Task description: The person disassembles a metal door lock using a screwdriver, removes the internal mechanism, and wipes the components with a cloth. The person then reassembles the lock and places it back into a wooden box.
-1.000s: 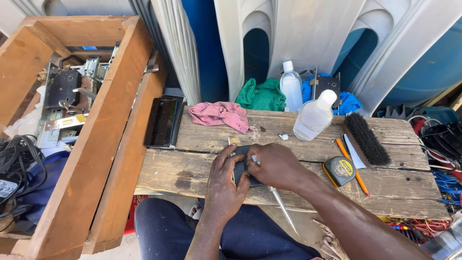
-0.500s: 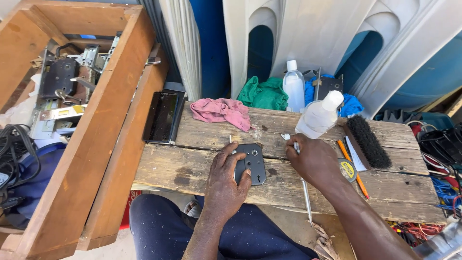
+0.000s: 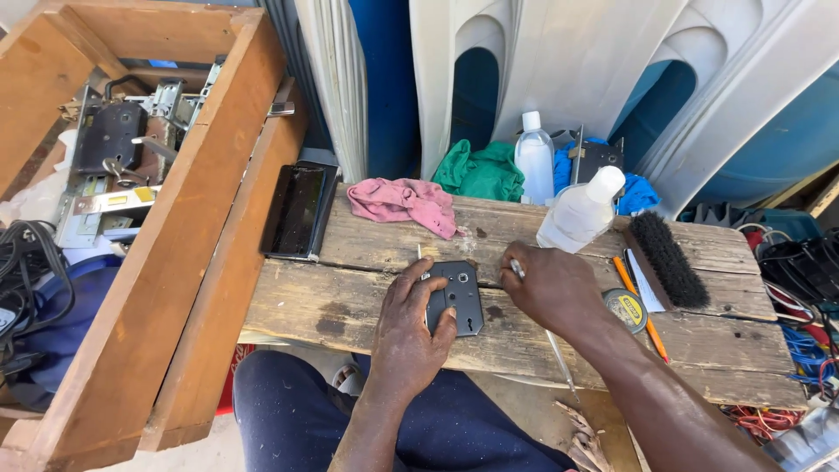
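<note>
Lying flat on the front plank of the wooden bench (image 3: 350, 301), the dark metal lock plate (image 3: 459, 295) sits just in front of the person, its small holes facing up; the left hand (image 3: 404, 332) rests on its left half, fingers spread and pressed down rather than curled, the thumb against the lower edge; it pins the plate without lifting it. The right hand (image 3: 549, 287) lies just beside the plate's right edge, apart from it, fingers closed around a slim metal tool (image 3: 559, 357); one short end shows above the knuckles, and the long shaft runs back under the wrist towards the person.

The work looks to be at the point of steadying the plate, with the tool not yet on it; as a judgement, any move onto the plate calls for the left hand to keep it from sliding, and for the tool's end to be brought round to one of the holes.

Further out: a tilted plastic bottle (image 3: 578, 214) just behind the right hand; a tape measure (image 3: 627, 308) and a black brush (image 3: 669, 260) to its right; a pink rag (image 3: 402, 199) behind the plate; a wooden crate (image 3: 175, 262) off to the left.
</note>
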